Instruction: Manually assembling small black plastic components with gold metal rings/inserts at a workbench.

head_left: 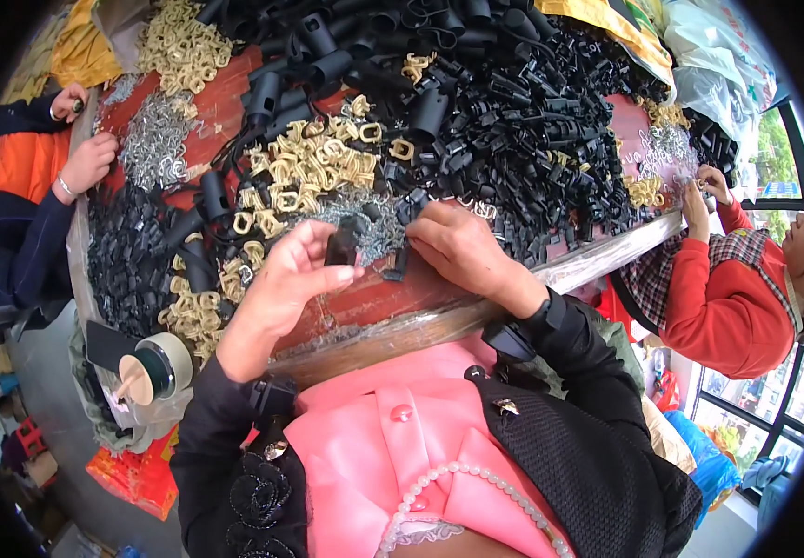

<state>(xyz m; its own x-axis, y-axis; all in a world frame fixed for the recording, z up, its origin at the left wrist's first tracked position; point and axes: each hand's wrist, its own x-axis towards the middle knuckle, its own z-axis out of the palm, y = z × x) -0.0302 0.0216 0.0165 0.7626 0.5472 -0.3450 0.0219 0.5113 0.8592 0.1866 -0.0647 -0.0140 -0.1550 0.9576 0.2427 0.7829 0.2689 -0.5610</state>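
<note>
The worktable (pixel 392 339) extends ahead of the wearer. At its near edge, the left hand (pixel 295 270) contains a casing (pixel 342 246); the right hand (pixel 462 246) is positioned to its right. A wire-part pile (pixel 374 223) lies behind and between both hands. A loop pile (pixel 313 158) lies left-rear of that pile. Cylindrical sleeves (pixel 430 113) occupy the far centre; clip parts (pixel 532 163) lie right. A spool (pixel 165 365) sits near left. One co-worker (pixel 25 232) is located left of the worktable, another (pixel 732 293) right.

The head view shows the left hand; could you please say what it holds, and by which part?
The left hand holds a black piece by its lower end and left side, between thumb and fingers.
</note>
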